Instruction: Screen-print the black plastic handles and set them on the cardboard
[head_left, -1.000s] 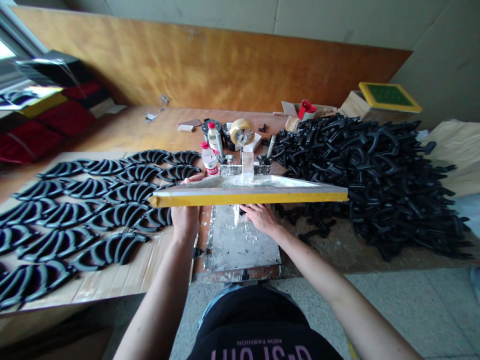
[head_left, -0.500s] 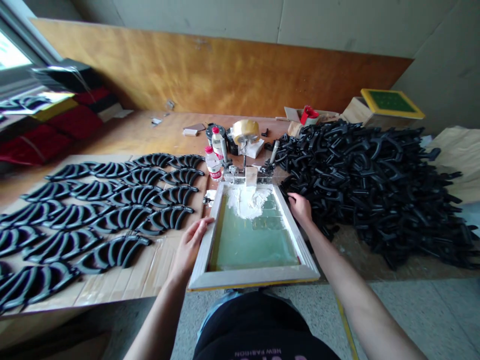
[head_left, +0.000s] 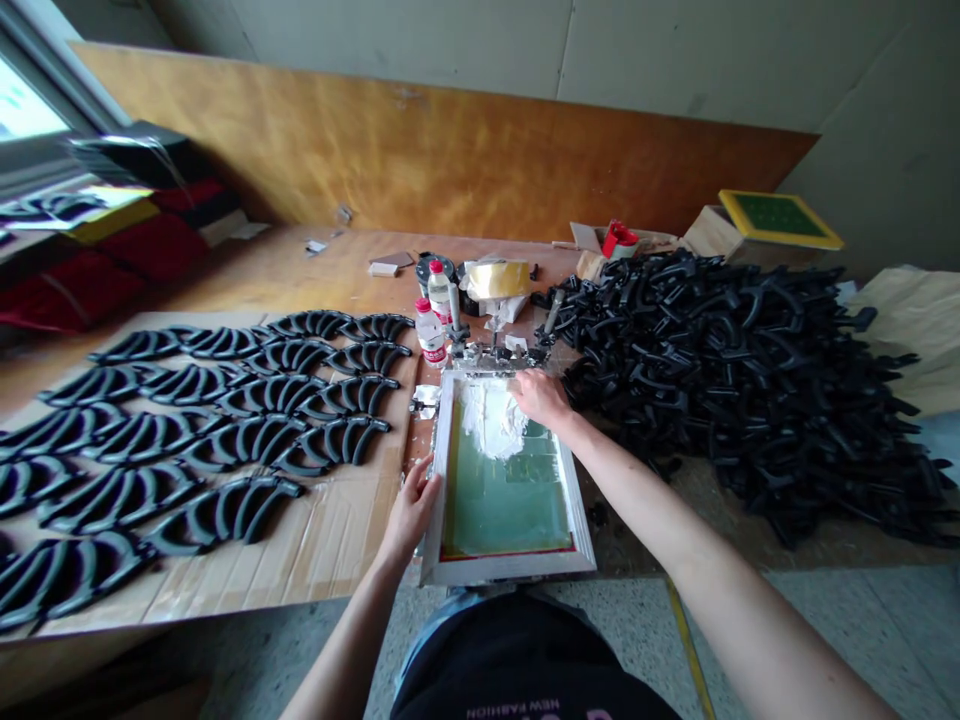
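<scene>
A screen printing frame [head_left: 583, 530] with a green mesh lies in front of me, lowered towards the table. White ink [head_left: 491, 425] is heaped on the far part of the mesh. My left hand [head_left: 414, 505] holds the frame's left rim, thumb and fingers at its edge. Over the ink, at the far right of the mesh, my right hand [head_left: 541, 397] is closed around the squeegee, which the fingers mostly hide. Behind the frame stands the metal hinge clamp [head_left: 495, 355].
Rows of black curved handles [head_left: 255, 430] lie on cardboard [head_left: 337, 540] at left. A big heap of black plastic parts [head_left: 720, 370] rises close on the right. Two bottles [head_left: 431, 335] with red caps and a tape roll [head_left: 496, 280] stand behind the clamp.
The frame's near end has come down. My right hand has left the right rim and moved inward to the squeegee. My left hand has shifted slightly right and nearer.
</scene>
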